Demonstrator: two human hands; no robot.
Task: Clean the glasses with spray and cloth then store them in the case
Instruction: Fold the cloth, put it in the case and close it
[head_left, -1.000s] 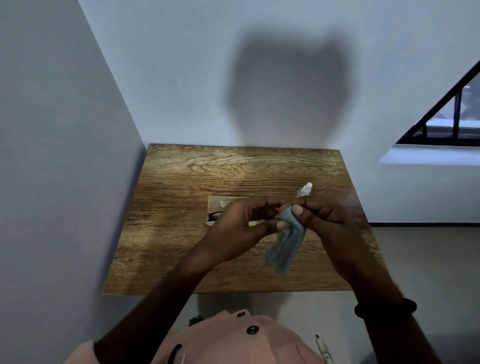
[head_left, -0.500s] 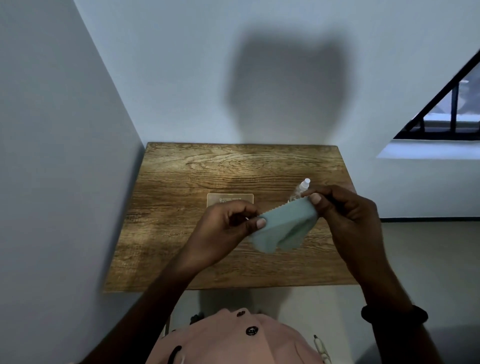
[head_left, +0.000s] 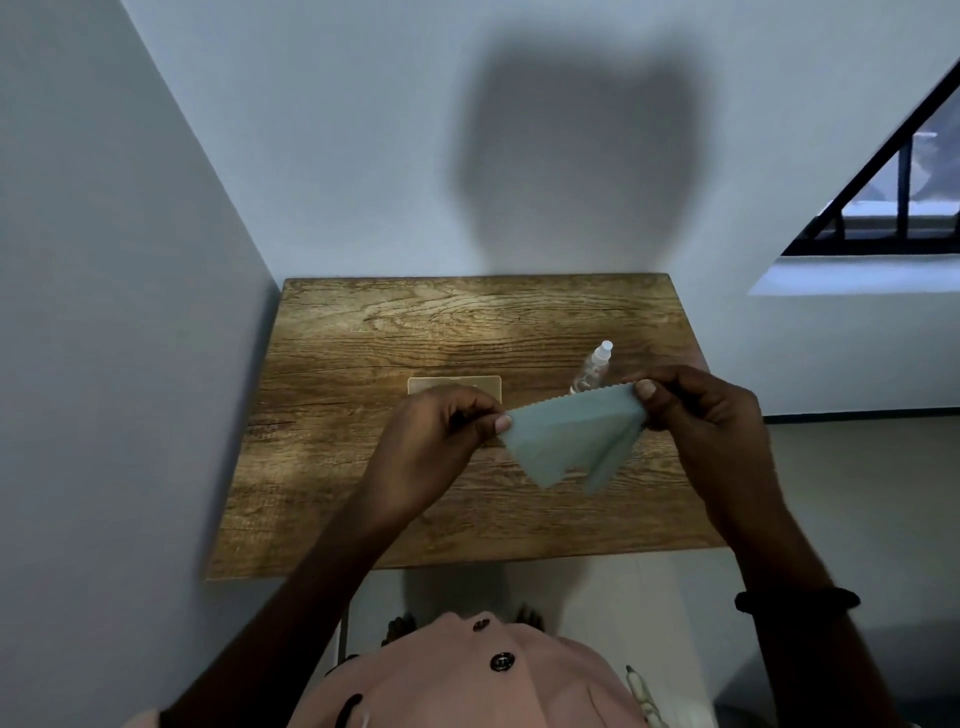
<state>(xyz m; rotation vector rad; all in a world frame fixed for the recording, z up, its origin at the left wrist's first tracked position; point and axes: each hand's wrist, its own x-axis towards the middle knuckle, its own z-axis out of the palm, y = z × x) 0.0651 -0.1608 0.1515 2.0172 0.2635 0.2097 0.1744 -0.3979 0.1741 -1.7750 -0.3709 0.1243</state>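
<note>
A pale green cleaning cloth with a zigzag edge hangs stretched above the wooden table. My left hand pinches its left corner and my right hand pinches its right corner. A small clear spray bottle with a white cap stands just behind the cloth. A tan glasses case lies flat behind my left hand, mostly hidden by it. The glasses are not visible; my left hand covers where they lay.
The table sits in a corner, with a grey wall on its left and another behind it. Floor shows to the right and below the near edge. A dark-framed window is at upper right.
The cloth was bunched between both hands a second ago. My hands have drawn apart and spread it out, the right hand moving right and up.
</note>
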